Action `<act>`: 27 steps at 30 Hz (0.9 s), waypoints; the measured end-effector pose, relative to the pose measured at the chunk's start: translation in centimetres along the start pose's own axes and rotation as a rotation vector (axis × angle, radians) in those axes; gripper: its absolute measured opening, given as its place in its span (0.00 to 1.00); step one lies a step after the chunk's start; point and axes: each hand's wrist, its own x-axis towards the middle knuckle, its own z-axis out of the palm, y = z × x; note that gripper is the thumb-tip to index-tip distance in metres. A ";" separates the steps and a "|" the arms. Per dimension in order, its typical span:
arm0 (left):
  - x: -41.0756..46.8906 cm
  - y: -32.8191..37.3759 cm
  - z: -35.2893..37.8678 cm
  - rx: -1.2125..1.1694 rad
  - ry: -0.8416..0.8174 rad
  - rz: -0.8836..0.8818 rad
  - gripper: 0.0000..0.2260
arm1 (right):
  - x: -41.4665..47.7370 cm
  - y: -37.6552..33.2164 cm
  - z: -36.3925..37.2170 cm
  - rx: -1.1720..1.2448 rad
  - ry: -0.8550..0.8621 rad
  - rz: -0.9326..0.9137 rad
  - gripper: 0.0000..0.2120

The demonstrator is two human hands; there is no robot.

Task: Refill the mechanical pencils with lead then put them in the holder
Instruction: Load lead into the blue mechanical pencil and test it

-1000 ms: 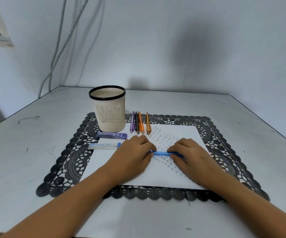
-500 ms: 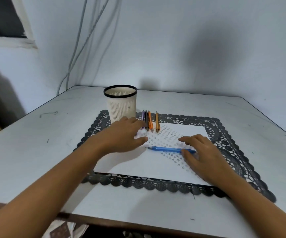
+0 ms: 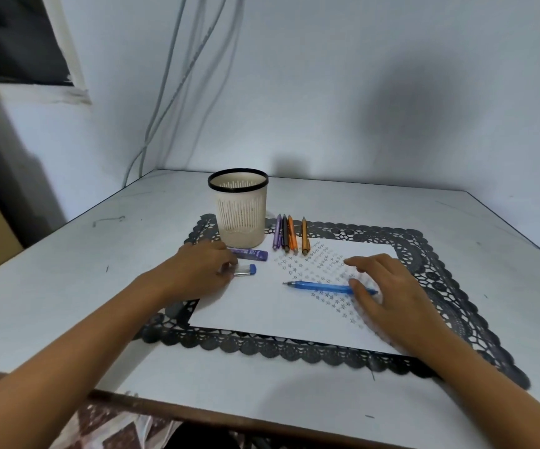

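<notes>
Inspected on the scuffed white table [image 3: 100, 270]: black lace-edged placemat [image 3: 440, 270], with a white paper sheet bearing small pencilled marks [image 3: 262, 306] laid on it.

Found flat on the sheet, tip pointing left: blue translucent mechanical pencil [image 3: 320, 287] (outside the holder).

Noted over its right end: right hand [image 3: 388, 293], fingers spread and relaxed, thumb touching the barrel, nothing gripped.

Noted at the sheet's left edge: left hand [image 3: 204, 270], fingertips and thumb pinching the left end of a clear lead tube with blue cap [image 3: 246, 270].

Just beyond it: purple lead case marked 2B [image 3: 252, 253].

Standing upright at far left of the mat: cream slotted plastic holder with black rim [image 3: 241, 218].

Lined up just right of it: four pencils, purple, black, orange and amber [image 3: 289, 236].
</notes>
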 end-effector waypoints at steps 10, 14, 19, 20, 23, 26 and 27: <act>2.3 4.8 -2.0 -0.347 0.214 0.168 0.11 | 4.3 -2.8 -2.0 0.453 -0.086 0.298 0.09; 3.7 6.9 -2.1 -0.413 0.284 0.233 0.11 | 5.4 -4.1 -1.6 0.826 -0.138 0.506 0.10; 4.4 8.0 -1.4 -0.448 0.346 0.304 0.10 | 5.0 -4.0 -1.2 1.289 -0.087 0.679 0.13; 4.4 8.1 -1.1 -0.452 0.357 0.316 0.10 | 4.8 -3.8 -1.2 1.340 -0.079 0.703 0.13; 4.3 8.2 0.0 -0.473 0.388 0.339 0.12 | 4.5 -3.5 -1.1 1.461 -0.067 0.755 0.10; 4.0 8.2 0.5 -0.520 0.408 0.372 0.12 | 4.2 -3.3 -0.9 1.592 -0.059 0.806 0.08; 4.0 8.1 0.6 -0.540 0.415 0.377 0.12 | 4.1 -3.2 -0.7 1.631 -0.056 0.824 0.07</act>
